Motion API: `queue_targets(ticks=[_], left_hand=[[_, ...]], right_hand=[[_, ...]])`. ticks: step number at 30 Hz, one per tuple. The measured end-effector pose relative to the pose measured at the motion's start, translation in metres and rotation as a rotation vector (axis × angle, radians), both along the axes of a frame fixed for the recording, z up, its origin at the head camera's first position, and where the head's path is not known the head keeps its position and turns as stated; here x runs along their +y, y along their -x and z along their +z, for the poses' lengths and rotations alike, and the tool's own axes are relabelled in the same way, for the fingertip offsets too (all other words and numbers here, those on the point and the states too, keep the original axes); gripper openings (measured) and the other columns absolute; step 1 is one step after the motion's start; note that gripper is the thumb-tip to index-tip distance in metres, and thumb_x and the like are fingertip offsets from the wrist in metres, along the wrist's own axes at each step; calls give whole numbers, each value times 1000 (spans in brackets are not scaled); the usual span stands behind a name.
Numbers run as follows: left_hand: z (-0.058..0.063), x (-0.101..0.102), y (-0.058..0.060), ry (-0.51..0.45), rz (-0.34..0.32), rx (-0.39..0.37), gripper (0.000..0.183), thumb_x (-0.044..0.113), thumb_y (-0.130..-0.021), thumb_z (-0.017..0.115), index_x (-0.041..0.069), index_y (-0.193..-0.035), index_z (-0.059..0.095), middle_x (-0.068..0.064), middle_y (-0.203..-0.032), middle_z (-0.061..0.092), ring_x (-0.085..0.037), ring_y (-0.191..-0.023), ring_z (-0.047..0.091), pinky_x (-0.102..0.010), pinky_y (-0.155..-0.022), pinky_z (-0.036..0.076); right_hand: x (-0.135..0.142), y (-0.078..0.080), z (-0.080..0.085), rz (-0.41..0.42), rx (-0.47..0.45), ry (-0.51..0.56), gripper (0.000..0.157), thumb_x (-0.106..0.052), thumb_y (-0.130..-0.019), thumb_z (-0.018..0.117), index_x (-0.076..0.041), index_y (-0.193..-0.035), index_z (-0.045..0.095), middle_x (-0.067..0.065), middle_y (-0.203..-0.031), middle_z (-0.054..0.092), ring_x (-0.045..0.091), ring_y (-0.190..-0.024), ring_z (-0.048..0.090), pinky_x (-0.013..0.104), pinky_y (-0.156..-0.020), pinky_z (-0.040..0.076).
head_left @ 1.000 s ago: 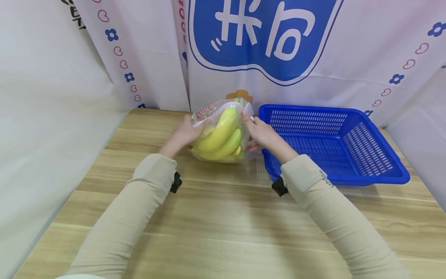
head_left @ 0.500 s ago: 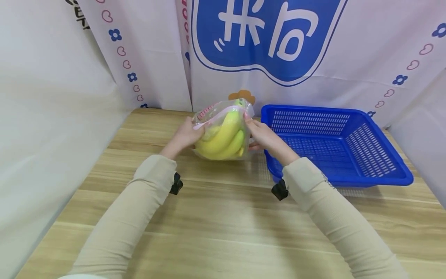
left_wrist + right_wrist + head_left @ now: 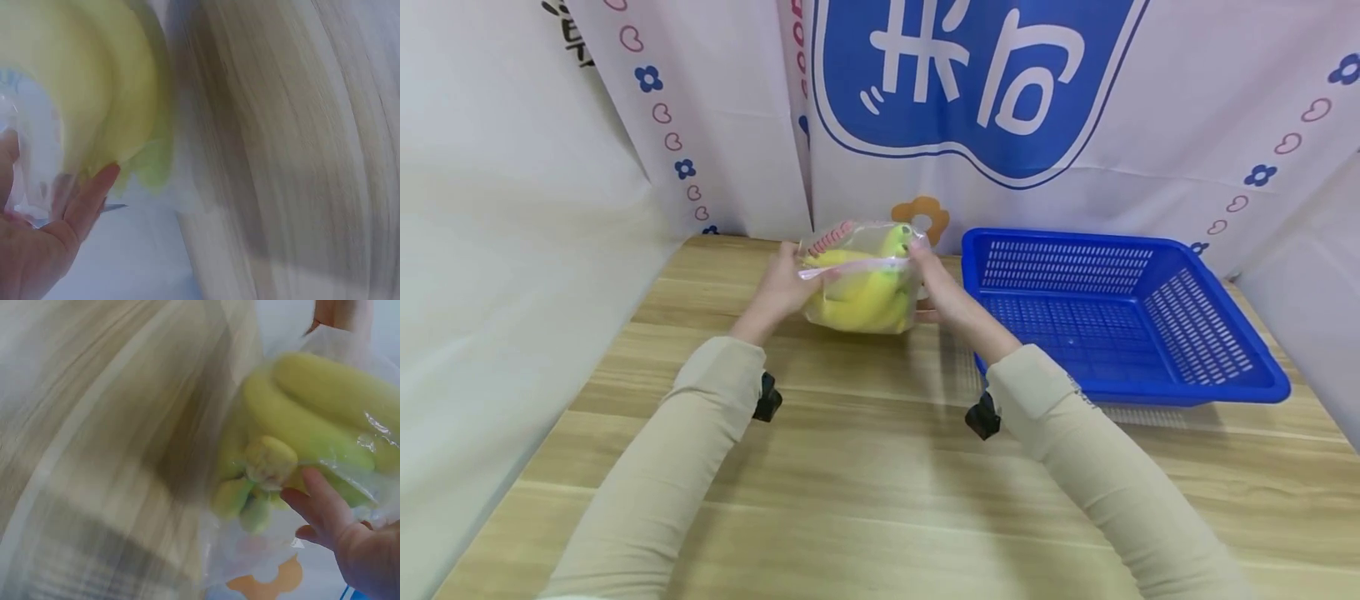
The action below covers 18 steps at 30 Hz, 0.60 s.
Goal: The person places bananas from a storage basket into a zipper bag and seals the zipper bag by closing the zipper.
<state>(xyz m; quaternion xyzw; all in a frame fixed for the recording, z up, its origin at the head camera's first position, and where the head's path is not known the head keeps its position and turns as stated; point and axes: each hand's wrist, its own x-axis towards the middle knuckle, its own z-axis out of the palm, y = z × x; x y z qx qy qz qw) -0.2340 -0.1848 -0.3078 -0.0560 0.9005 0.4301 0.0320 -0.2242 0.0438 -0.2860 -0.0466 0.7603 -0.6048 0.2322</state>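
Note:
A clear zip bag point(image 3: 910, 265) with a pink strip across it holds several yellow bananas point(image 3: 859, 307). In the head view, my left hand point(image 3: 780, 287) grips the bag's left side, thumb near the strip. On the other side, my right hand point(image 3: 942, 287) holds it with the thumb in front and fingers partly hidden behind. The right wrist view shows the bananas' joined stem point(image 3: 270, 461) inside the plastic, close to my right fingertips point(image 3: 315, 481). In the left wrist view, the bananas' lower curve point(image 3: 134, 94) hangs beside my left fingers point(image 3: 94, 200).
A blue slatted plastic basket point(image 3: 1120, 390) stands on the wood-grain table point(image 3: 865, 475), just right of the bag. Behind is a white printed cloth backdrop point(image 3: 737, 125) with a blue emblem. A white sheet point(image 3: 512, 250) hangs along the left side.
Both hands have shifted slightly left with the bag, farther from the basket. The bag has turned, so its pink strip runs nearly level instead of slanting up to the right.

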Motion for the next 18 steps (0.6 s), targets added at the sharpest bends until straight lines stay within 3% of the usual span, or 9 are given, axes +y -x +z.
queue_targets(ticks=[5, 10, 14, 18], left_hand=[[-1, -12, 1, -9, -12, 25, 83, 34, -85, 71, -6, -142, 25, -27, -151, 24, -41, -136, 33, -50, -116, 29], [0, -26, -1, -27, -27, 19, 80, 30, -84, 72, -2, -141, 27, -26, -153, 19, -42, -139, 27, -53, -116, 27], [0, -36, -3, -7, -44, 28, 78, 27, -83, 73, -1, -140, 28, -26, -153, 19, -43, -140, 24, -55, -117, 24], [-2, -42, -4, 13, -39, 53, 77, 24, -82, 75, -3, -139, 30, -27, -151, 23, -43, -139, 26, -55, -116, 24]], right_hand=[[-12, -2, -8, 22, 84, -17, 71, -54, -98, 32, -9, -150, 12, 17, -151, 32, 34, -138, 38, 48, -109, 41], [-28, -5, -19, 46, 114, 98, 65, -40, -100, 41, -13, -152, 11, 19, -147, 40, 33, -134, 44, 48, -109, 40], [-37, -7, -28, 68, 120, 121, 67, -35, -99, 46, -15, -152, 10, 17, -150, 35, 31, -137, 40, 48, -112, 37], [-41, -10, -34, 58, 125, 64, 78, -34, -95, 54, -15, -153, 5, 15, -155, 27, 30, -144, 29, 48, -117, 28]])
